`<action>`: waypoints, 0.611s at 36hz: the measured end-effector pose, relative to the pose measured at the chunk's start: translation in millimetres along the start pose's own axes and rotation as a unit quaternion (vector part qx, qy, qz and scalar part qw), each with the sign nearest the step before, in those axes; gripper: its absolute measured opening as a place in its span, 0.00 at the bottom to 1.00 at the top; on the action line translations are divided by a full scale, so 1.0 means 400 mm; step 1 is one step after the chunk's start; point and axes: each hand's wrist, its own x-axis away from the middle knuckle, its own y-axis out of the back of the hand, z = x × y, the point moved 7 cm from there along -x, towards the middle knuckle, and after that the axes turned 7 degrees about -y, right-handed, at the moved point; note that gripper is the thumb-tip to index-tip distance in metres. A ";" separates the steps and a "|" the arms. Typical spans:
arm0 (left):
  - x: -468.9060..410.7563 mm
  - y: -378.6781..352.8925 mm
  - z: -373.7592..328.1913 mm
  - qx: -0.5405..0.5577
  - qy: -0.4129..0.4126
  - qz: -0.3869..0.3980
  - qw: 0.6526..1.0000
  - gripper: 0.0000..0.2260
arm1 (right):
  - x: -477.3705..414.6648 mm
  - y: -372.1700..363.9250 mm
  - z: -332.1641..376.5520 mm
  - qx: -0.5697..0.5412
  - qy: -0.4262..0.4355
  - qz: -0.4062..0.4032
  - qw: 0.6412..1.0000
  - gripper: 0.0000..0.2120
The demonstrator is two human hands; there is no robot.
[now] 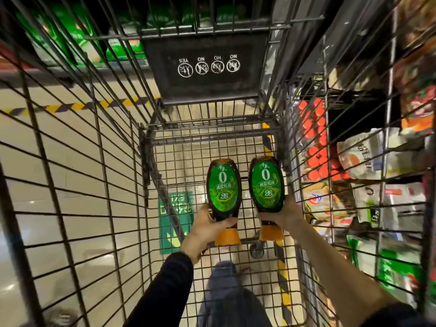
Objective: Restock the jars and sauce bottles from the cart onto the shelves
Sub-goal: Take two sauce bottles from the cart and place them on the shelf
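Note:
Inside the wire cart (99, 175) I hold two identical dark sauce bottles with green oval labels and orange caps. My left hand (203, 230) grips the left bottle (223, 190) around its neck, cap toward me. My right hand (280, 214) grips the right bottle (266, 182) the same way. Both bottles are lifted above the cart's mesh floor, side by side and a small gap apart. No other jars or bottles show in the cart.
The cart's black child-seat flap (205, 67) with warning icons hangs at the far end. Store shelves (368, 161) with red-lidded jars (316, 147) and packaged goods stand right of the cart. Tiled floor with yellow-black tape (70, 106) lies to the left.

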 end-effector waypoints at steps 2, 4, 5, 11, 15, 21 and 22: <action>0.007 0.012 -0.007 0.011 0.003 -0.015 1.000 0.28 | 0.011 0.004 0.006 -0.016 0.010 -0.001 1.000 0.44; 0.017 0.028 -0.021 0.010 0.001 -0.032 0.999 0.33 | 0.023 0.010 0.015 -0.036 0.028 -0.007 0.999 0.43; 0.021 0.037 -0.028 0.011 0.000 -0.038 0.999 0.34 | 0.030 0.014 0.022 -0.046 0.041 -0.011 0.998 0.42; 0.078 0.089 -0.119 -0.004 -0.042 -0.059 0.997 0.33 | 0.114 0.052 0.087 -0.120 0.127 0.003 0.985 0.35; 0.153 0.120 -0.207 -0.028 -0.084 -0.070 0.994 0.36 | 0.192 0.095 0.130 -0.173 0.171 0.015 0.970 0.29; 0.315 0.159 -0.344 -0.047 -0.159 -0.105 0.981 0.45 | 0.348 0.211 0.185 -0.204 0.256 -0.036 0.944 0.40; 0.346 0.162 -0.368 -0.046 -0.176 -0.106 0.978 0.44 | 0.381 0.232 0.193 -0.213 0.279 -0.037 0.936 0.36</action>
